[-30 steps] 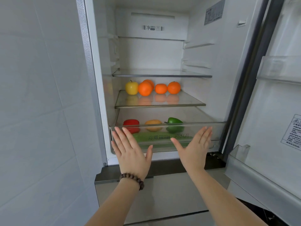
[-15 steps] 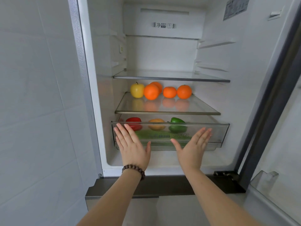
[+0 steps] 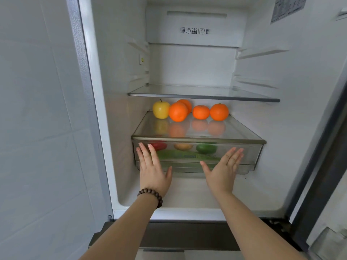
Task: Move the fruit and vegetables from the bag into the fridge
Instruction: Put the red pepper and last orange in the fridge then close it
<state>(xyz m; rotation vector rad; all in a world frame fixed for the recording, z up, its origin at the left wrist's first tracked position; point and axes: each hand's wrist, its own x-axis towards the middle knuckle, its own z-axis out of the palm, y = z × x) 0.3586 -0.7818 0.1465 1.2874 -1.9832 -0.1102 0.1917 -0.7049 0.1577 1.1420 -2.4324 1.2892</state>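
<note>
Fridge (image 3: 120, 109): shown with its door open; the white inside is seen from the front.
Drawer (image 3: 251, 154): a clear drawer, taken here as the landmark, is seated directly under the lower glass shelf, its front about level with the shelf's front edge.
Left hand (image 3: 153, 172): laid flat against the left part of the drawer front, fingers (image 3: 142, 152) spread and pointing up; the grip is apart, nothing is held.
Right hand (image 3: 222, 171): laid flat against the right part of the drawer front, the grip likewise apart and empty.
Bracelet (image 3: 151, 196): dark beads are worn on the left wrist, below the drawer.
Lower shelf (image 3: 240, 132): set directly above the drawer.
Apple (image 3: 161, 109): yellow, placed at the back left of that shelf.
Oranges (image 3: 178, 112): four are lined up to the right of the apple, one partly hidden behind another.
Red pepper (image 3: 159, 146): seen through the drawer front, at the left.
Yellow item (image 3: 183, 146): seen blurred in the drawer's middle; its kind cannot be told.
Green pepper (image 3: 205, 148): seen inside the drawer, right of middle.
Upper shelf (image 3: 202, 93): a glass shelf fixed higher above the drawer.
</note>
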